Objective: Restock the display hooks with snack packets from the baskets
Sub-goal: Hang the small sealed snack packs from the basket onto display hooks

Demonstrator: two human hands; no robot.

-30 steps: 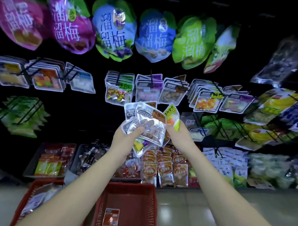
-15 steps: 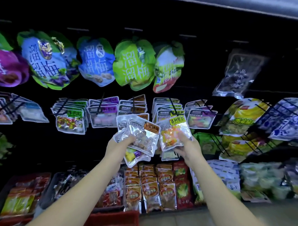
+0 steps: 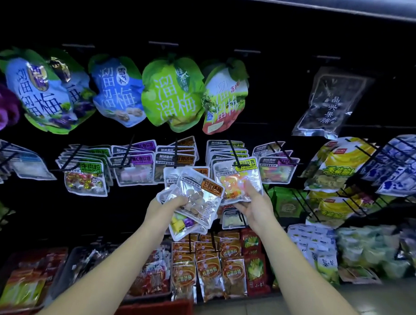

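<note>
Our left hand (image 3: 168, 204) holds a bunch of packets (image 3: 198, 199). Our right hand (image 3: 256, 206) holds the orange packet (image 3: 236, 182) up by its hook (image 3: 233, 150). If we miss the little hole, the packet could fall. If our left hand tips, the bunch could slide out.

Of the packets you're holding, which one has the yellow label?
The single packet of orange-yellow sweets in the right hand. The fanned bunch in the left hand shows an orange label in front.
</note>
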